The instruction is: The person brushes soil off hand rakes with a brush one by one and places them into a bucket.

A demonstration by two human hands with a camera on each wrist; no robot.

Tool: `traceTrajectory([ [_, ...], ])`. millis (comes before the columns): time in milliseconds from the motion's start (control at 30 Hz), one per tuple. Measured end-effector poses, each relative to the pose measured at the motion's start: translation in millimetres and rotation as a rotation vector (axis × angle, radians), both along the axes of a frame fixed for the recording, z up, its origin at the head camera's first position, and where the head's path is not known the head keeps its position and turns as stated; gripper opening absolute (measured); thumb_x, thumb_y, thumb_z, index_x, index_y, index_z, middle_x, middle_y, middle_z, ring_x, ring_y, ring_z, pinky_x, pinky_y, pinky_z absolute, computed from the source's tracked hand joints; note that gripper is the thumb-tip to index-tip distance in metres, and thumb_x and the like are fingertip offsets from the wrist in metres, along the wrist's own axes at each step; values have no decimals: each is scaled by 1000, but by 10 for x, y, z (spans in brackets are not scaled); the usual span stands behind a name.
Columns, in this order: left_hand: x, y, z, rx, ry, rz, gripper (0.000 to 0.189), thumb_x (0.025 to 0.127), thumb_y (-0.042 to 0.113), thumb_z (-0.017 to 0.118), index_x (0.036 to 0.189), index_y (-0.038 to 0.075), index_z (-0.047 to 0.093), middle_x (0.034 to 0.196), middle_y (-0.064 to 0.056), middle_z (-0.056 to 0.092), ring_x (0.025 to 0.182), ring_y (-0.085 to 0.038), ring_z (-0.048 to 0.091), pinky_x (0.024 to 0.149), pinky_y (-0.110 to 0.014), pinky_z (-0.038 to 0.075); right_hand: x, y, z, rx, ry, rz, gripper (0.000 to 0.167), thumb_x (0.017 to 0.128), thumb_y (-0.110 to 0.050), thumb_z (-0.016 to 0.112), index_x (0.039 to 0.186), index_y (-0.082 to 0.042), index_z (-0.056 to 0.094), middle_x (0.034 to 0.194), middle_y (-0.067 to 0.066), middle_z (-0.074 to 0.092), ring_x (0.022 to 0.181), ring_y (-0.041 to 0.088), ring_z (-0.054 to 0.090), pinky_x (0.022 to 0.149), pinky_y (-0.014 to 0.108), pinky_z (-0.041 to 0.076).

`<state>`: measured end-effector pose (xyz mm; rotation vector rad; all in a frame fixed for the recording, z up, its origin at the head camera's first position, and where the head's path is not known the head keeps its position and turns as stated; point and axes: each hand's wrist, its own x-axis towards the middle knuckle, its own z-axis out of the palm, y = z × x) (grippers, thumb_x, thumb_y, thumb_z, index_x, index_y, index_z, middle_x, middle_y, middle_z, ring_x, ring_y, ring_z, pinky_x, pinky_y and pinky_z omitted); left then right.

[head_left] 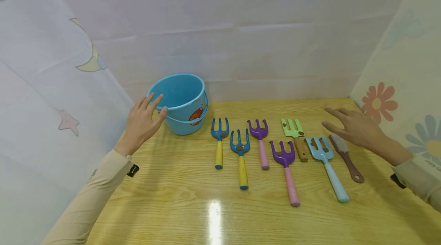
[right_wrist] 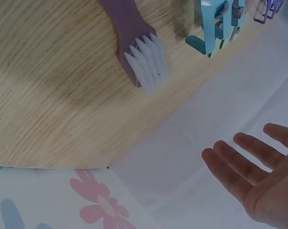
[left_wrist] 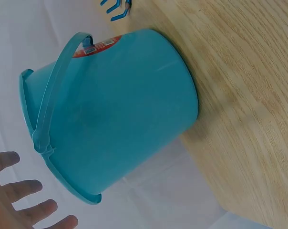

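Note:
My left hand [head_left: 140, 122], fingers spread, hovers by the near left rim of a blue bucket [head_left: 184, 120]; in the left wrist view its fingertips look apart from the bucket. Above the right part of the table, my right hand [head_left: 358, 129] reaches out with straight, parted fingers and holds nothing. Nearest to it lies a brush [head_left: 348, 157] with white bristles and a brownish-purple handle. Beside the brush is a light blue garden hand fork [head_left: 327, 164], its tines marked with brown patches. A green hand fork [head_left: 294, 134] with a wooden handle lies just behind.
Two blue hand rakes with yellow handles [head_left: 219, 143] [head_left: 242, 157] and two purple ones with pink handles [head_left: 262, 143] [head_left: 287, 168] lie mid-table. Cloth walls [head_left: 241, 46] enclose the wooden table [head_left: 179, 206] at the back and sides.

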<state>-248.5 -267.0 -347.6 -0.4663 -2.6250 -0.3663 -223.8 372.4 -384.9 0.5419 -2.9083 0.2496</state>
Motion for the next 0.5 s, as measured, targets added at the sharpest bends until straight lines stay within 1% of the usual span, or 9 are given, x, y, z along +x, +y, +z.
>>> traceTrajectory([
  [133,4,11,-13,10,33,-8,59,102,48,46,148,11,47,150,-23,40,135,-46,36,107,-62,28,10,16,-40,25,24,-4,64,98,-42,60,144,-1,46,127,35,53,82,46,64,47,41,44],
  [267,4,19,-23,19,48,-12,58,102,46,47,147,10,48,149,-23,42,134,-45,38,107,-61,29,27,25,-70,30,14,-15,65,96,-43,61,143,-1,47,126,36,53,70,38,64,41,35,37],
  [500,20,41,-41,49,61,-15,56,101,44,49,145,9,50,146,-24,44,132,-46,39,106,-60,30,43,42,-128,29,0,-20,66,96,-47,61,139,2,50,124,38,54,67,34,65,40,32,36],
])
